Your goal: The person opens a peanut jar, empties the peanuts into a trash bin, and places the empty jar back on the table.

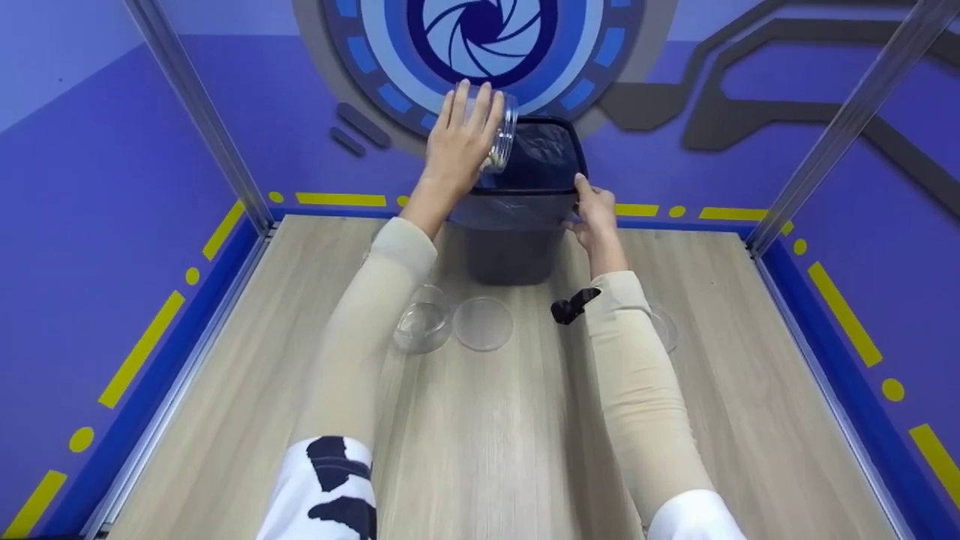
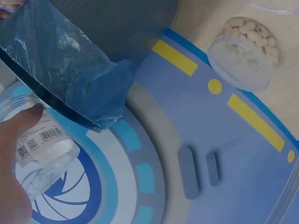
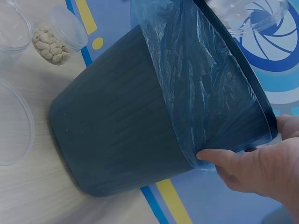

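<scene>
A clear plastic jar (image 1: 507,133) is tilted over the mouth of a dark trash bin (image 1: 514,247), and my left hand (image 1: 461,146) grips it from the side. Pale bits show near the jar's mouth. A label with a barcode (image 2: 50,134) is on the jar in the left wrist view. My right hand (image 1: 598,214) holds the bin at its right rim. In the right wrist view, its thumb presses the thin plastic bag (image 3: 196,84) folded over that rim. The bin's contents are hidden.
On the wooden table (image 1: 480,435) stand a clear round container (image 1: 421,322) and a clear round lid (image 1: 484,324). Another clear round piece (image 1: 664,328) is partly behind the right sleeve. Near the wall, unshelled peanuts (image 3: 50,45) lie beside a tilted translucent lid (image 3: 70,28).
</scene>
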### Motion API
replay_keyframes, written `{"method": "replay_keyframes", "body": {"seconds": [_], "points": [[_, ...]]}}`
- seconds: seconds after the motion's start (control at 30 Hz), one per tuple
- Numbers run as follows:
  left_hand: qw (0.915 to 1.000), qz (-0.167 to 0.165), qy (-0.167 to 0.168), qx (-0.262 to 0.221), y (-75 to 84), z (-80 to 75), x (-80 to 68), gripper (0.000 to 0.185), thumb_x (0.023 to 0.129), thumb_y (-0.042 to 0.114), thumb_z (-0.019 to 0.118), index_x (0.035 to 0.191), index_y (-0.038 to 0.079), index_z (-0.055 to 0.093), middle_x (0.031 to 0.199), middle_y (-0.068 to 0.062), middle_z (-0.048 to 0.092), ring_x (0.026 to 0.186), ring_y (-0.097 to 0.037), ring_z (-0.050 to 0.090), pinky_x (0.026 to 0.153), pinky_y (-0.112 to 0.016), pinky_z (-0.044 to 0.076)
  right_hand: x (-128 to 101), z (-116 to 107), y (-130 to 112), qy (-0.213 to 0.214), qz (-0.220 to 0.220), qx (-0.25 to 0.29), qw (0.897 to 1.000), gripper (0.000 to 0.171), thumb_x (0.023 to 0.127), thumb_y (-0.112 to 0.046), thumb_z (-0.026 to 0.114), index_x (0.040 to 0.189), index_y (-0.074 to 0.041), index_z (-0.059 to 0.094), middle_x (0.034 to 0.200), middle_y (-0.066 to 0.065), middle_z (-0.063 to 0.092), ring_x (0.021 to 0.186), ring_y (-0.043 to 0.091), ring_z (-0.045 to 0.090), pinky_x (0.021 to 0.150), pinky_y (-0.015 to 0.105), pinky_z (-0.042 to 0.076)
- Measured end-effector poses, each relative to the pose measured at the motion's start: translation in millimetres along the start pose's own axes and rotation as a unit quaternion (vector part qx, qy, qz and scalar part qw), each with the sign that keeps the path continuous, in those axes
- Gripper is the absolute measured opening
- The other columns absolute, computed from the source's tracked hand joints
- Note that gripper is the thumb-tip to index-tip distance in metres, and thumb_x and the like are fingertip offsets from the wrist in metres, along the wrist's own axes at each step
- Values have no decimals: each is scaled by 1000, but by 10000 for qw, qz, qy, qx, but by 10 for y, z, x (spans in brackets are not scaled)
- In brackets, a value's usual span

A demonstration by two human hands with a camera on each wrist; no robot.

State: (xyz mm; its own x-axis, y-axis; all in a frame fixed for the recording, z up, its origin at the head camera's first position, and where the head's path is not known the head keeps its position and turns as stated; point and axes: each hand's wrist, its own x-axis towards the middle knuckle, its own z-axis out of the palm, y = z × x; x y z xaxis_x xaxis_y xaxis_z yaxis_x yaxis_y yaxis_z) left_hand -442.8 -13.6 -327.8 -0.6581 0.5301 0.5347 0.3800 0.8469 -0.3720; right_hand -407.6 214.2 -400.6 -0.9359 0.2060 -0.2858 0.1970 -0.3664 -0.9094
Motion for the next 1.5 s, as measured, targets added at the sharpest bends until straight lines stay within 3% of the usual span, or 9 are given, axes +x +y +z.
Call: {"method": "replay_keyframes", "body": {"seconds": [0.23, 0.47, 0.7, 0.83, 1.0, 1.17, 1.3, 1.4, 1.5], "points": [[9941, 133, 1071, 90, 13, 9, 16, 72, 92, 18, 71, 155, 9, 37, 158, -15, 40, 146, -41, 34, 124, -47, 24, -8, 1, -4, 4, -84, -60, 9999, 66, 106, -33, 51, 160, -5, 25, 160, 16, 30, 149, 32, 32, 116, 55, 36], [9924, 171, 1215, -8, 41, 16, -13, 66, 93, 7, 60, 155, 8, 38, 159, -15, 40, 146, -41, 34, 125, -47, 24, 10, -1, 18, 56, -3, -68, 10000, 65, 106, -33, 51, 159, -5, 27, 158, 16, 33, 145, 32, 38, 115, 54, 38], [9946, -117, 877, -534, 93, 6, -76, 93, 81, 24, 82, 158, 8, 32, 162, -15, 35, 149, -41, 28, 127, -46, 17, 13, -2, 29, 43, -40, -100, 9999, 64, 106, -32, 51, 159, -4, 29, 159, 16, 35, 145, 32, 40, 115, 54, 39], [9882, -371, 1014, -1085, 157, 27, -164, 108, 73, 37, 91, 158, 6, 32, 161, -16, 35, 148, -41, 29, 127, -44, 14, 5, -11, 26, 3, -32, -84, 10000, 65, 106, -32, 51, 159, -5, 26, 161, 16, 31, 147, 32, 37, 115, 54, 38], [9634, -886, 1471, -2056, 276, 14, -355, 117, 64, 46, 94, 156, 4, 34, 160, -15, 37, 148, -38, 30, 127, -36, 10, -18, -6, 17, 7, -49, -88, 9999, 64, 106, -33, 50, 159, -4, 27, 159, 16, 33, 144, 31, 39, 114, 52, 40], [9174, -1394, 1946, -3180, 387, -22, -632, 128, 57, 56, 94, 155, 1, 34, 157, -17, 40, 147, -33, 31, 126, -33, 15, -18, 7, 30, -1, -194, -274, 9994, 62, 106, -36, 49, 157, -4, 33, 151, 15, 40, 137, 27, 44, 114, 52, 41], [8835, -1509, 2291, -3798, 457, -16, -862, 132, 55, 59, 94, 154, -3, 33, 156, -20, 40, 146, -33, 33, 125, -34, 21, -11, 8, 46, 27, -335, -510, 9981, 56, 106, -37, 49, 149, -2, 43, 119, 9, 46, 111, 22, 49, 111, 51, 45], [8692, -1574, 2338, -4063, 544, -24, -1037, 134, 55, 60, 94, 155, -3, 31, 157, -19, 39, 146, -32, 33, 124, -35, 23, -2, 0, 65, 98, -380, -578, 9976, 56, 106, -39, 50, 147, -1, 44, 109, 9, 44, 102, 21, 48, 109, 50, 47], [8606, -1651, 2307, -4231, 662, -32, -1188, 135, 54, 62, 94, 155, -1, 31, 156, -19, 39, 145, -30, 35, 123, -38, 26, 6, -7, 87, 135, -433, -648, 9969, 59, 105, -41, 49, 150, -2, 43, 120, 11, 48, 109, 22, 50, 107, 49, 49]]}}
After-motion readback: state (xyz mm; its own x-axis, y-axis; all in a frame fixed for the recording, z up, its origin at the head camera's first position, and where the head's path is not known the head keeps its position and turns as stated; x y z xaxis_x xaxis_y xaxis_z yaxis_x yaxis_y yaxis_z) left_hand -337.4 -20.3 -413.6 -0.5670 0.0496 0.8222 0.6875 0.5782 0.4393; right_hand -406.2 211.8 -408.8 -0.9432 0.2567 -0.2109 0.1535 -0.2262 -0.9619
